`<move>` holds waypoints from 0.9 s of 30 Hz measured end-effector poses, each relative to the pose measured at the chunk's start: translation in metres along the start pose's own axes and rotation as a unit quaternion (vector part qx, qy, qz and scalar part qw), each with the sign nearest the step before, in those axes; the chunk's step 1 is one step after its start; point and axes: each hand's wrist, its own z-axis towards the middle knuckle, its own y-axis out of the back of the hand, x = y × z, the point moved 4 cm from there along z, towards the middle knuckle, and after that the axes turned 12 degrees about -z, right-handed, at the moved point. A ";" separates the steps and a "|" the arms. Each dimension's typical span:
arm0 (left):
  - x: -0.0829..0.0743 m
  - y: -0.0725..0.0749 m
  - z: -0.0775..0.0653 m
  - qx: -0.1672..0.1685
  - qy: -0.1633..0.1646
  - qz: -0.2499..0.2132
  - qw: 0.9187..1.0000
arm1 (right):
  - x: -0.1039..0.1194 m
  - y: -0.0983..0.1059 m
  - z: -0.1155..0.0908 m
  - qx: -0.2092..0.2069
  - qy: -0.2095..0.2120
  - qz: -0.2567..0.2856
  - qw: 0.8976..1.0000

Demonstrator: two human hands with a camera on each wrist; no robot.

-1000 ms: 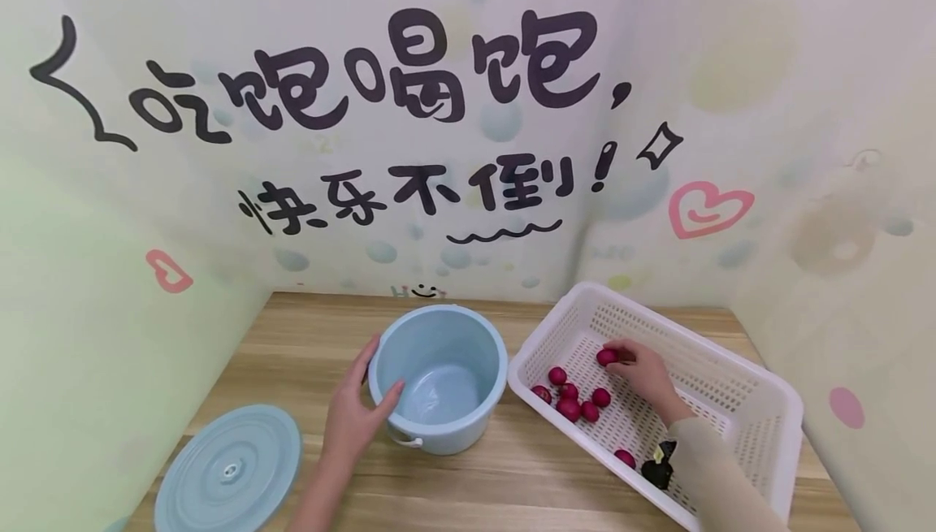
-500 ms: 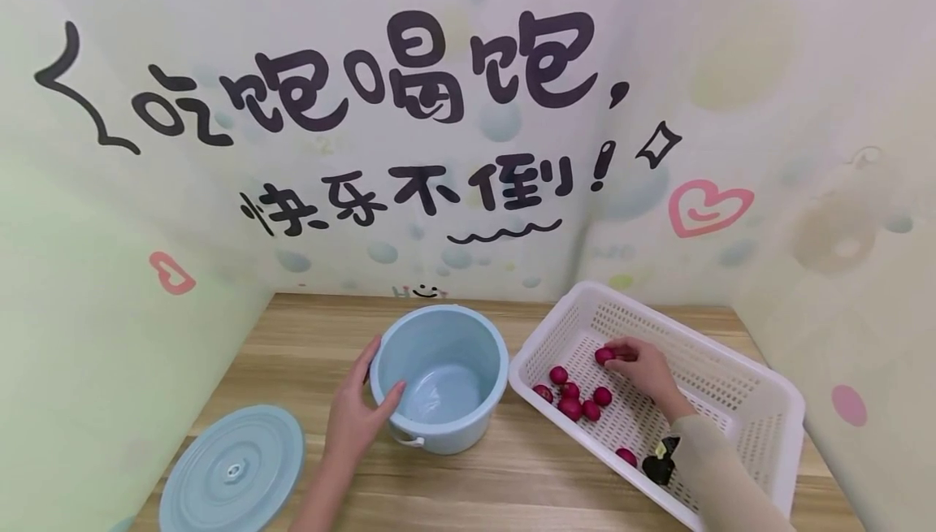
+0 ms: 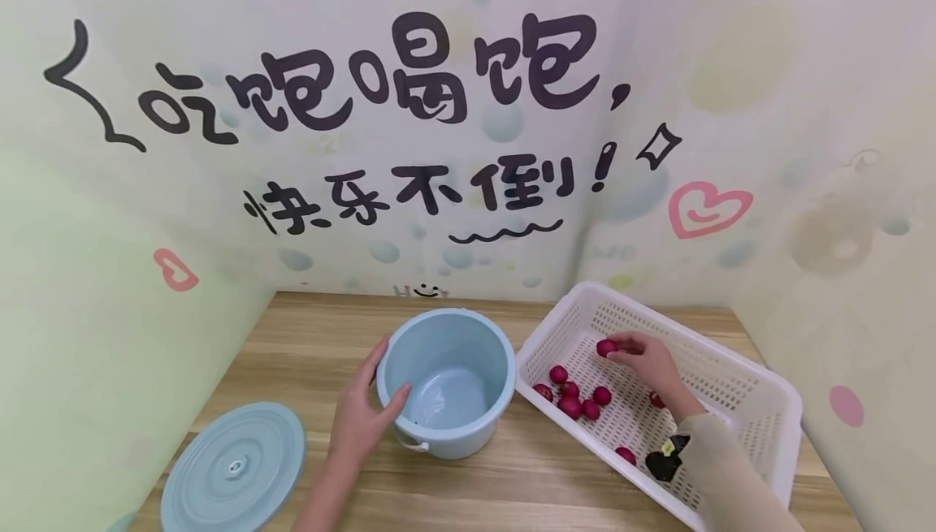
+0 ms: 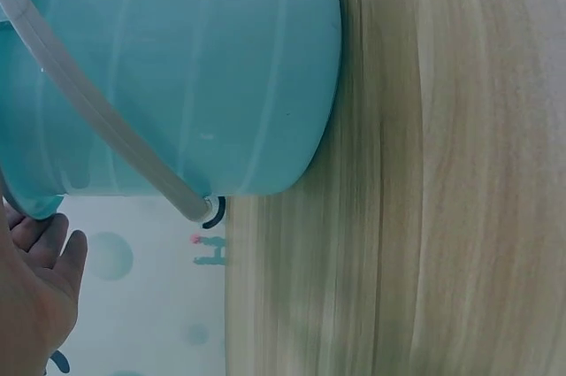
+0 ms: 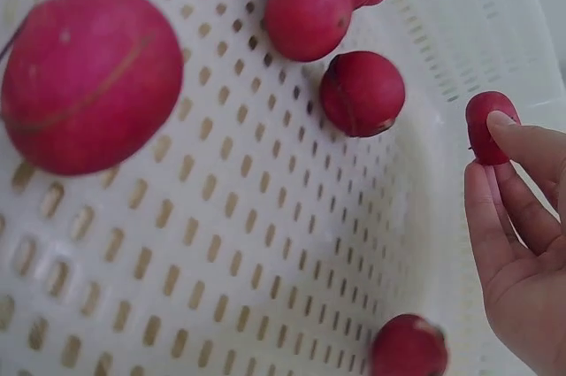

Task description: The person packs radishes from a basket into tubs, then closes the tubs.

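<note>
My left hand point(image 3: 360, 417) grips the rim of a light blue plastic bucket point(image 3: 468, 439), thumb over the near-left edge and fingers on the outside. In the left wrist view, the bucket's pale handle point(image 4: 106, 115) hangs down along its side. On the right, a white perforated plastic basket point(image 3: 786, 426) stands beside the bucket. Over it my right hand point(image 3: 649, 363) pinches a small red radish point(image 5: 485, 126) between thumb and fingertips. Several more radishes point(image 3: 569, 408) lie in the basket, mostly clustered toward its left side. One radish point(image 3: 656, 400) is partly hidden by the right wrist.
The round blue lid point(image 3: 234, 467) lies on the wooden table point(image 3: 322, 321) at the front left. A printed wall point(image 3: 409, 240) rises directly behind the table, with side walls left and right. A black device point(image 3: 664, 463) sits at the right sleeve.
My right hand has raised the pinched radish slightly, and another radish now shows beside the wrist. The bucket, with my left hand on it, has shifted slightly right.
</note>
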 end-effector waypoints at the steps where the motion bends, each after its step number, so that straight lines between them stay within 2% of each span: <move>1: 0.000 0.000 0.000 -0.001 0.000 -0.002 1.000 | 0.001 0.001 0.000 0.000 0.000 0.004 1.000; 9: 0.002 -0.002 -0.002 -0.009 0.001 -0.012 1.000 | 0.011 0.010 -0.002 0.009 -0.011 0.018 1.000; 16: 0.001 -0.003 -0.002 -0.010 0.000 -0.019 1.000 | 0.024 0.018 -0.004 0.019 0.011 0.030 0.999; 27: 0.003 -0.002 -0.004 -0.026 0.001 -0.027 0.999 | 0.060 0.030 -0.010 0.029 0.038 0.071 0.996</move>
